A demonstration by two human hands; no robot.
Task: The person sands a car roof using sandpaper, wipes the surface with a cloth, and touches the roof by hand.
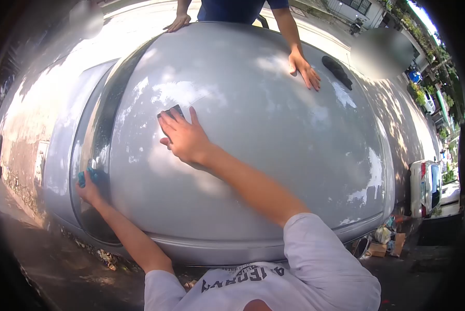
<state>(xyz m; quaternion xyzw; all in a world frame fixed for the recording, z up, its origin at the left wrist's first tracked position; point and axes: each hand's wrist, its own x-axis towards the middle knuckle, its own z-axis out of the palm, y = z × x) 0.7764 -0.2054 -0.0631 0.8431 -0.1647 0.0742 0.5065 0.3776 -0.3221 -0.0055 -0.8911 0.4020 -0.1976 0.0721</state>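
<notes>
A grey car roof spreads out below me. My right hand lies on the roof's left part, its fingers pressing a dark, flat, square pad against the surface. Only the pad's far edges show past my fingers; its material is unclear. Over by the dark window glass at the left end of the roof, my left hand is closed on a crumpled teal cloth. Whether that cloth touches the glass, I cannot tell.
Across the roof a person in a dark blue shirt rests one hand on the roof edge and another hand flat on top. A black object lies nearby. Cardboard and bags sit low right; a white car is parked behind.
</notes>
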